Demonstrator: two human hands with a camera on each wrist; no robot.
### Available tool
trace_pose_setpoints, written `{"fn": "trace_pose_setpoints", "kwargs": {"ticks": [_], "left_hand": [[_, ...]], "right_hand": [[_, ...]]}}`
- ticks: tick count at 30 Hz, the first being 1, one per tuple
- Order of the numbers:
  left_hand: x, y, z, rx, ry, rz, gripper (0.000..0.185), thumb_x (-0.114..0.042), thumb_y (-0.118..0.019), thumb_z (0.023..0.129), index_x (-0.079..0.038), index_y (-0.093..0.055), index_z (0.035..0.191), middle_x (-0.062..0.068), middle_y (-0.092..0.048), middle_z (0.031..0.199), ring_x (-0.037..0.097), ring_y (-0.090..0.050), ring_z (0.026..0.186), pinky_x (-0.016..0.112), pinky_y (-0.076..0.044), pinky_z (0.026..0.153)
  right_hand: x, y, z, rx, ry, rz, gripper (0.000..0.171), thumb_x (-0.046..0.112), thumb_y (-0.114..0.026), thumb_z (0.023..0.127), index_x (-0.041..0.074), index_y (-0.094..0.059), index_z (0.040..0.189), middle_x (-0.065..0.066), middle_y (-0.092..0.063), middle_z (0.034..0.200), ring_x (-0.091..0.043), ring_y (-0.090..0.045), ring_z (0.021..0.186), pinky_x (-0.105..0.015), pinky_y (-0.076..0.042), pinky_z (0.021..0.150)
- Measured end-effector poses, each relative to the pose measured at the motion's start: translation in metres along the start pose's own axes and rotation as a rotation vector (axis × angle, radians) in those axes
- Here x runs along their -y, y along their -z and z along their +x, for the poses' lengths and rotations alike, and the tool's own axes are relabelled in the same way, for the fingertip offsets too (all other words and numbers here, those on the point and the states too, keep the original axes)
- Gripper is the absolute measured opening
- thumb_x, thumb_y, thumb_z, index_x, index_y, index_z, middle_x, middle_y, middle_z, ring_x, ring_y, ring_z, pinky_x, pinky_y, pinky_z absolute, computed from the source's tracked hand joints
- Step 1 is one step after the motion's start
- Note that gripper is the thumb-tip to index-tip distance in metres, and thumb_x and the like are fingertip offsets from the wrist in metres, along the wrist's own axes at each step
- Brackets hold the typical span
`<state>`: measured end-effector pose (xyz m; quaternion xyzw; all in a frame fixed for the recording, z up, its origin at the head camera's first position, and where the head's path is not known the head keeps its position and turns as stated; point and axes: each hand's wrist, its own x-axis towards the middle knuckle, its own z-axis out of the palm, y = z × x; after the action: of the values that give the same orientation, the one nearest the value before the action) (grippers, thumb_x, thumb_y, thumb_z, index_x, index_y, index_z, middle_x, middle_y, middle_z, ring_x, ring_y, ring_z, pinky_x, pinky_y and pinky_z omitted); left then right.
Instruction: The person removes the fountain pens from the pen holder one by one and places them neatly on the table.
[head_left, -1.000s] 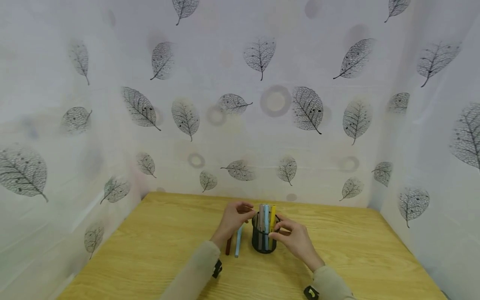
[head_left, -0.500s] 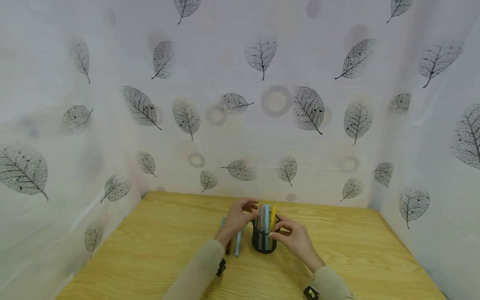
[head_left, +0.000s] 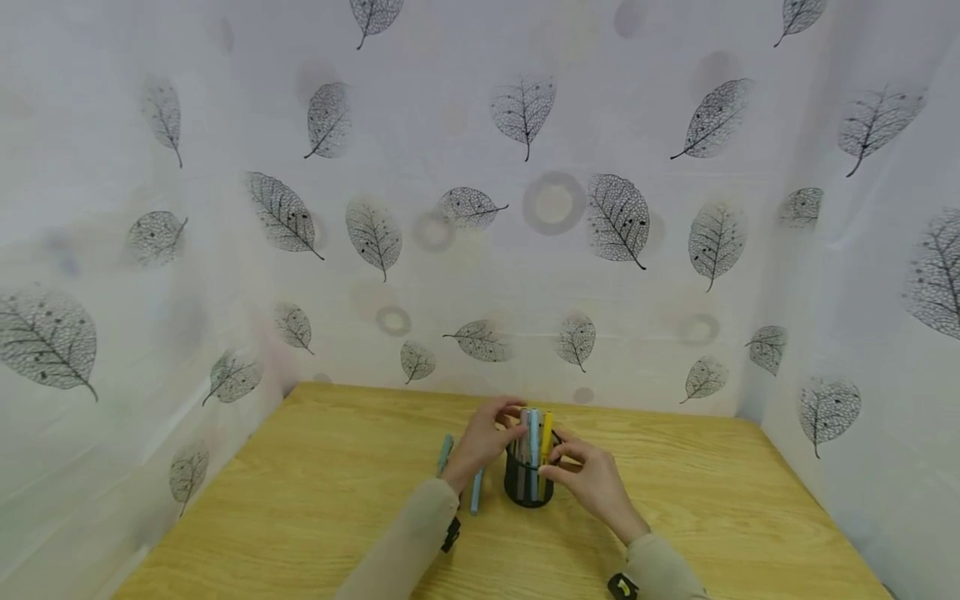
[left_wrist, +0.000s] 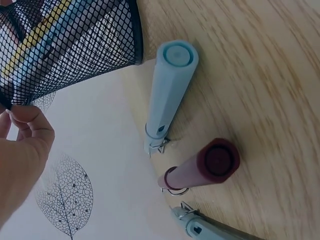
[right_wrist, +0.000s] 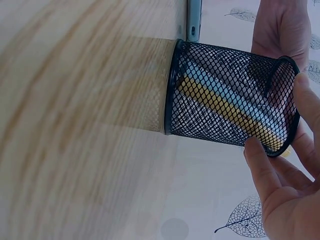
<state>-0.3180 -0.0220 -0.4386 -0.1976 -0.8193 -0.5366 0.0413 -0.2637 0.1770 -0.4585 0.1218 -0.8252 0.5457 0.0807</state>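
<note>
A black mesh pen cup (head_left: 529,483) stands on the wooden table (head_left: 315,500) with a grey pen (head_left: 522,419), a light blue pen (head_left: 533,433) and a yellow pen (head_left: 546,429) upright in it. My right hand (head_left: 558,463) grips the cup's rim from the right; its fingers (right_wrist: 260,160) curl round the rim in the right wrist view. My left hand (head_left: 510,425) reaches in from the left, and its curled fingertips (left_wrist: 27,120) pinch at the top of the grey pen by the rim.
Left of the cup, three pens lie on the table: a light blue one (left_wrist: 170,90), a maroon one (left_wrist: 205,167) and a grey-green one (head_left: 445,454). White leaf-print curtains (head_left: 480,208) close off the table at the back and on both sides.
My left hand has shifted right, from beside the cup to the pen tops, uncovering the grey-green pen on the table. The right hand and the cup stay put.
</note>
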Motion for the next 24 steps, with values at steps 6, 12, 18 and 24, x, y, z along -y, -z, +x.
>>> {"fn": "trace_pose_setpoints", "kwargs": {"ticks": [6, 12, 18, 24], "left_hand": [[0.002, -0.005, 0.001, -0.017, -0.009, 0.038, 0.035, -0.014, -0.068, 0.093, -0.019, -0.063, 0.127, 0.011, -0.067, 0.114, 0.013, -0.054, 0.085, 0.023, -0.046, 0.06], [0.008, -0.007, 0.002, -0.035, -0.025, 0.012, 0.034, -0.014, -0.067, 0.094, -0.021, -0.063, 0.127, 0.012, -0.067, 0.115, 0.013, -0.055, 0.086, 0.023, -0.048, 0.062], [0.011, -0.005, 0.002, -0.059, -0.016, -0.042, 0.03, -0.014, -0.068, 0.093, -0.022, -0.066, 0.121, 0.007, -0.068, 0.111, 0.016, -0.059, 0.09, 0.026, -0.052, 0.066], [0.009, -0.004, 0.003, -0.066, -0.016, -0.076, 0.02, -0.014, -0.068, 0.093, -0.015, -0.06, 0.111, 0.005, -0.068, 0.108, 0.017, -0.06, 0.093, 0.027, -0.051, 0.07]], "right_hand": [[-0.003, -0.001, 0.001, -0.005, 0.003, 0.0, 0.015, 0.015, -0.082, 0.078, 0.013, -0.068, 0.08, -0.018, -0.052, 0.144, -0.033, -0.063, 0.117, -0.026, -0.059, 0.082], [-0.001, 0.0, 0.001, -0.009, -0.006, -0.009, 0.015, 0.015, -0.083, 0.077, 0.014, -0.068, 0.08, -0.018, -0.051, 0.144, -0.034, -0.062, 0.118, -0.026, -0.059, 0.082], [0.002, 0.0, 0.0, -0.007, -0.016, -0.012, 0.015, 0.013, -0.082, 0.077, 0.015, -0.068, 0.08, -0.012, -0.052, 0.145, -0.032, -0.062, 0.118, -0.026, -0.059, 0.083], [0.002, 0.001, -0.001, 0.0, -0.013, -0.025, 0.014, 0.015, -0.082, 0.078, 0.016, -0.068, 0.08, -0.013, -0.051, 0.145, -0.032, -0.062, 0.119, -0.025, -0.058, 0.083]]}}
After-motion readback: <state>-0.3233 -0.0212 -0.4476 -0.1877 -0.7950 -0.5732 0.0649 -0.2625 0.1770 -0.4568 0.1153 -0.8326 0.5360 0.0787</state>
